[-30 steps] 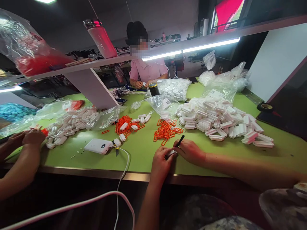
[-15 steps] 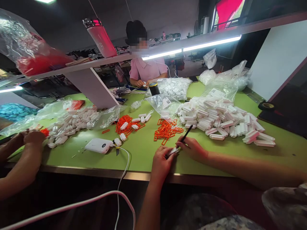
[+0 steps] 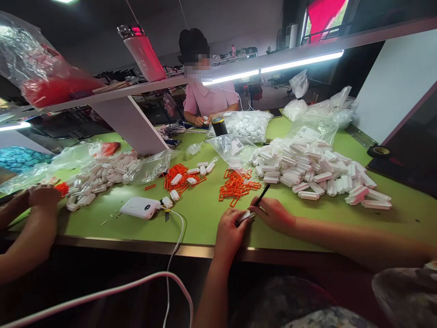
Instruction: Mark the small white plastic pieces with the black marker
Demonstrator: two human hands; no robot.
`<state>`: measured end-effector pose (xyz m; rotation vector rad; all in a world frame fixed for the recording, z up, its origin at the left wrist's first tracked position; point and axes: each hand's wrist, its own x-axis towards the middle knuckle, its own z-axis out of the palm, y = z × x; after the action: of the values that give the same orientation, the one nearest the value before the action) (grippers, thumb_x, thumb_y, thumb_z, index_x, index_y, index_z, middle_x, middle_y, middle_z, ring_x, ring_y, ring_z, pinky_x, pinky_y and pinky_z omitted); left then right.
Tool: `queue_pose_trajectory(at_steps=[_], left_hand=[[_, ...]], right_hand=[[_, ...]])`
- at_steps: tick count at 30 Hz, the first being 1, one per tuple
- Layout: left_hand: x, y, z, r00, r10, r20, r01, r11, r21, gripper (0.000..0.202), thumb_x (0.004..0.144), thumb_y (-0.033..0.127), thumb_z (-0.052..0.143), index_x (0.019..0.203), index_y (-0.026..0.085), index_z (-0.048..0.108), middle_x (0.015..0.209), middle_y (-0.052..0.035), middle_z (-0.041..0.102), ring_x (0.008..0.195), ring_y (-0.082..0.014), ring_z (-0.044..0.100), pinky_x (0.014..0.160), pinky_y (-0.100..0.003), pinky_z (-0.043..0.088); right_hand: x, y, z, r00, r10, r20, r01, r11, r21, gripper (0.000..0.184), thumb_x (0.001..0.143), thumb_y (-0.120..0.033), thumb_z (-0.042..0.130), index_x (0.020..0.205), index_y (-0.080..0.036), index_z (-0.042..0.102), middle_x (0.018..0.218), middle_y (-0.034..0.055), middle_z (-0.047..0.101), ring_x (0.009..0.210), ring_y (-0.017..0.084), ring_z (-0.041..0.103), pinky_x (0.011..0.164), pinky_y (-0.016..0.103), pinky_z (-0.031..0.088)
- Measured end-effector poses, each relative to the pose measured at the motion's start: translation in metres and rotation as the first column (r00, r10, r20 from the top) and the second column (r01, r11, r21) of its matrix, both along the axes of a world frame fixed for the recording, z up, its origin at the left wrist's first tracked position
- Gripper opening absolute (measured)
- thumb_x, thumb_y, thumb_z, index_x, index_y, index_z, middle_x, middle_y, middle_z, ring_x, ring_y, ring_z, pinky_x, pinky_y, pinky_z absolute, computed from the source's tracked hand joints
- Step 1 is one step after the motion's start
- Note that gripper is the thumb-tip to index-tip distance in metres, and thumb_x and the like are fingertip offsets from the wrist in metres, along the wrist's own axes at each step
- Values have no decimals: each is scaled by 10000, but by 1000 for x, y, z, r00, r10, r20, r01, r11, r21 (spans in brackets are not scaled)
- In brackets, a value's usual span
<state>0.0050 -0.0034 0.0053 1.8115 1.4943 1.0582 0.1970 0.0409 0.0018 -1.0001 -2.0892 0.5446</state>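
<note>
Near the front edge of the green table, my left hand (image 3: 230,230) is closed around a white plastic connector housing (image 3: 245,217) with rows of small openings. My right hand (image 3: 273,214) pinches a thin black pen-like tool (image 3: 262,195), held slanted with its lower end at the housing. Whether the tip touches it is too small to tell. Just beyond my hands lies a pile of orange plastic frames (image 3: 235,189). A large heap of white connector housings (image 3: 300,166) rises to the right of it.
A white power bank (image 3: 139,208) with a white cable (image 3: 180,228) lies left of my hands. Another orange pile (image 3: 175,177) is behind it. A co-worker's hands (image 3: 41,196) work at far left; another person (image 3: 210,100) sits opposite. A lit shelf (image 3: 180,81) spans the table.
The black tool's upper end has dipped and moved slightly left, with my right hand shifting a little. My left hand keeps hold of the housing in nearly the same place.
</note>
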Motion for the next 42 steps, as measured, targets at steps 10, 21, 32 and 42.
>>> queue_pose_trajectory(at_steps=[10, 21, 32, 42], left_hand=[[1, 0, 0, 999, 5, 33, -5, 1000, -16, 140, 847, 203, 778, 983, 220, 803, 930, -28, 705, 919, -200, 670, 861, -326, 522], [-1, 1, -2, 1000, -8, 25, 8, 1000, -9, 152, 849, 203, 768, 996, 219, 802, 937, -31, 715, 916, -198, 672, 857, -321, 520], [1, 2, 0, 999, 3, 36, -3, 1000, -17, 119, 850, 200, 782, 964, 225, 803, 923, -24, 707, 910, -198, 663, 856, -326, 508], [2, 0, 4, 1000, 3, 23, -2, 1000, -29, 155, 843, 161, 778, 986, 217, 803, 925, -28, 714, 908, -197, 671, 843, -316, 517]], right_hand=[[-2, 2, 0, 999, 15, 44, -16, 1000, 19, 340, 1083, -432, 489, 947, -194, 690, 877, 95, 770, 791, 223, 717, 742, 316, 534], [-1, 3, -1, 994, -7, -112, -4, 996, -91, 426, 1068, -540, 472, 907, -212, 691, 846, 66, 767, 768, 206, 704, 740, 306, 543], [-4, -2, 1, 995, 25, 101, -32, 997, 73, 299, 1080, -400, 517, 983, -192, 708, 902, 100, 776, 835, 224, 722, 778, 310, 534], [0, 4, -4, 993, 9, -121, -15, 998, -53, 358, 1068, -471, 504, 937, -205, 705, 855, 62, 764, 776, 203, 709, 749, 306, 550]])
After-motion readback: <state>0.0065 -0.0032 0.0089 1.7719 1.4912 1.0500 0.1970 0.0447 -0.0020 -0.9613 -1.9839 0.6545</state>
